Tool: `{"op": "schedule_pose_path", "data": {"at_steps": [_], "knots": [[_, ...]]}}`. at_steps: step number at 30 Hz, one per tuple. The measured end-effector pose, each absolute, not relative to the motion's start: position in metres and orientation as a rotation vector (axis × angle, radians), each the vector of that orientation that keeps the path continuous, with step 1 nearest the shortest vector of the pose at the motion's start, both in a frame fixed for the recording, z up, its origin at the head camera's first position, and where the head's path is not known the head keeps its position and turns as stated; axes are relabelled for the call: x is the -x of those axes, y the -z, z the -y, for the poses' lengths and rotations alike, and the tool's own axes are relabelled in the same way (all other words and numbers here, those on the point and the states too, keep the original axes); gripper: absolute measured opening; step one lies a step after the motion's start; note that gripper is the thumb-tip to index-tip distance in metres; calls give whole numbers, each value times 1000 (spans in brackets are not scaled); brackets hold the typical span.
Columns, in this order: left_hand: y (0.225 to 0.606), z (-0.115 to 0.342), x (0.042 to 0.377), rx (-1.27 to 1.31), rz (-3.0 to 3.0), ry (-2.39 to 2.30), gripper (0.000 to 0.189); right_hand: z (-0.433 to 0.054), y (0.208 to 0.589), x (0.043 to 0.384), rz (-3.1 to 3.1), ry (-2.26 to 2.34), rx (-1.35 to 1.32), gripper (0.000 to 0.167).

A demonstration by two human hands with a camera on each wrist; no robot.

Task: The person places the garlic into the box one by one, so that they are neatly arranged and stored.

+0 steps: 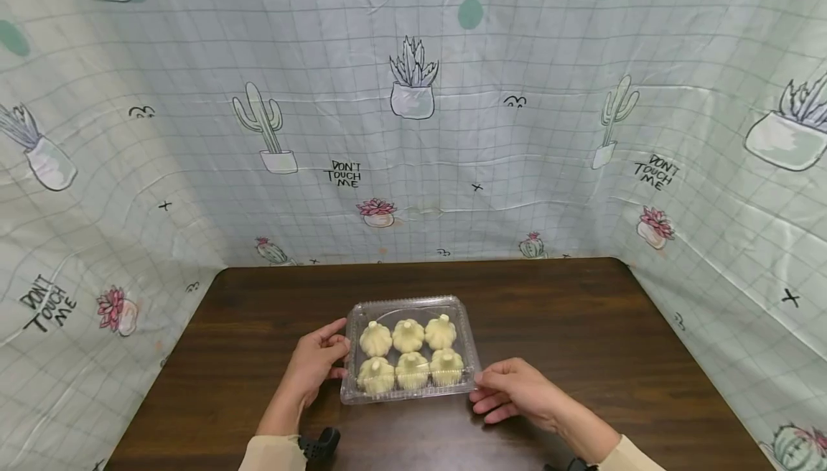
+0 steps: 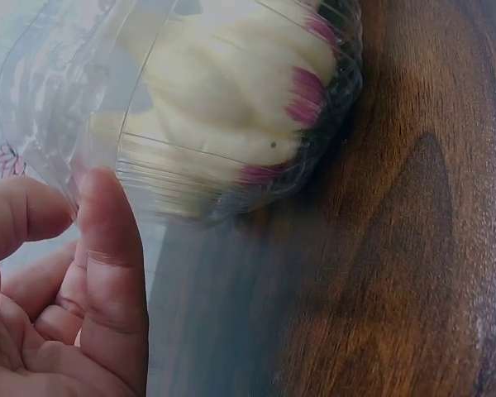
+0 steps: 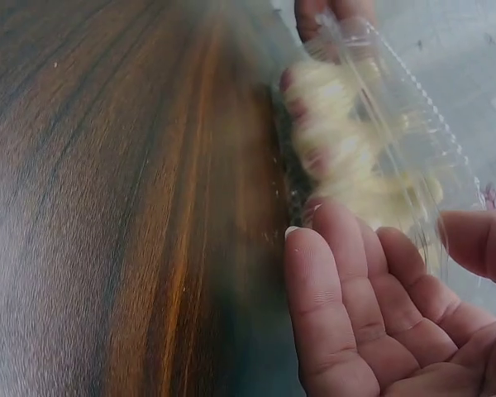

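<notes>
A clear plastic clamshell box (image 1: 408, 304) is at the middle of the table, with two rows of pale yellow, garlic-shaped bulbs (image 1: 408, 335) inside. Purplish-red patches mark the undersides of the bulbs (image 2: 207, 107) in the left wrist view. At the box's left side, my left hand (image 1: 314, 360) pinches the rim between thumb and finger. My right hand (image 1: 517, 390) grips the near right corner, thumb at the rim and the other fingers lower down. Those fingers (image 3: 318, 289) look fairly straight in the right wrist view. Whether the box touches the tabletop is hard to tell.
The dark brown wooden table (image 1: 271, 299) has rounded far corners. A pale grid-patterned curtain (image 1: 426, 148) printed with potted plants closes in the back and both sides. Black bands (image 1: 319, 444) circle the wrists, beside light sleeves (image 1: 274, 453).
</notes>
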State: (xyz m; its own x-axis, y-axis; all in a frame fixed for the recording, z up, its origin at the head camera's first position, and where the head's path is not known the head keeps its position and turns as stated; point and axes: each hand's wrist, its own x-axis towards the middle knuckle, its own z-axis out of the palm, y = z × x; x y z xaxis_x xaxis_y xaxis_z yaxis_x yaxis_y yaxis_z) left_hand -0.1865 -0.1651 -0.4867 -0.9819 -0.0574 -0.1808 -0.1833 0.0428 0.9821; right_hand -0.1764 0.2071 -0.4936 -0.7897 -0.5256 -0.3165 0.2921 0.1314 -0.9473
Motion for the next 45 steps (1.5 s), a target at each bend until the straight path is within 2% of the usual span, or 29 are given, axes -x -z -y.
{"op": "schedule_pose_path", "data": {"at_steps": [11,24,27,33,45], "knots": [[482,168,190,259,-2250,-2006,57,-201,491,178,-1789,1722,159,26],[478,191,137,24,-1997,-1855,71,-199,492,170,-1816,1695,129,29],[481,191,130,57,-1988,-1845,63,-198,491,169,-1813,1693,114,29],[484,191,129,100,-1971,-1816,33,-194,492,170,-1786,1710,86,31],[484,181,129,181,-1868,-1856,23,-193,491,167,-1781,1729,92,33]]}}
